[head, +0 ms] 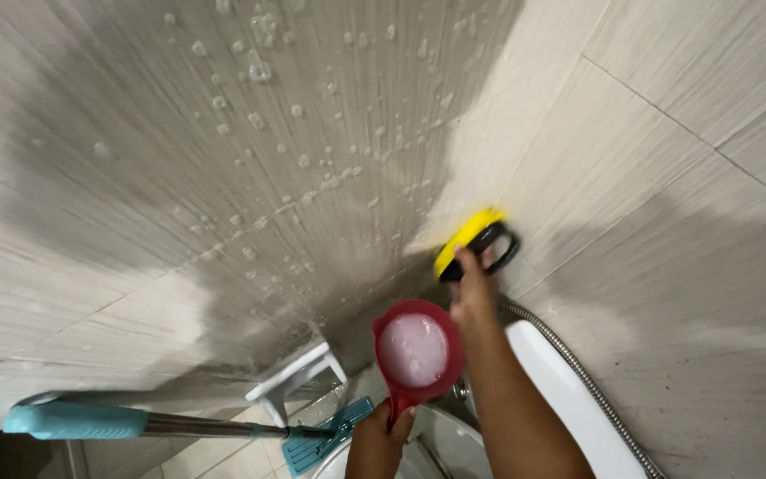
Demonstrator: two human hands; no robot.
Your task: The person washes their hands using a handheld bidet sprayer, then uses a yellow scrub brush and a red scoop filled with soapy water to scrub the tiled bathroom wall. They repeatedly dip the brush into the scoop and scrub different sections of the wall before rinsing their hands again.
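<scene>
Wet, sudsy tiles lie left of your right hand, fingers clamped on the brush; right tiles remain dry. Left hand grips the scoop.

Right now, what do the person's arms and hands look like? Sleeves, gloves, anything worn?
Both are bare. The right hand and its forearm show no glove, sleeve, watch or band. The left hand is likewise ungloved, only partly in frame at the bottom edge. No rings can be made out on the fingers.
</scene>
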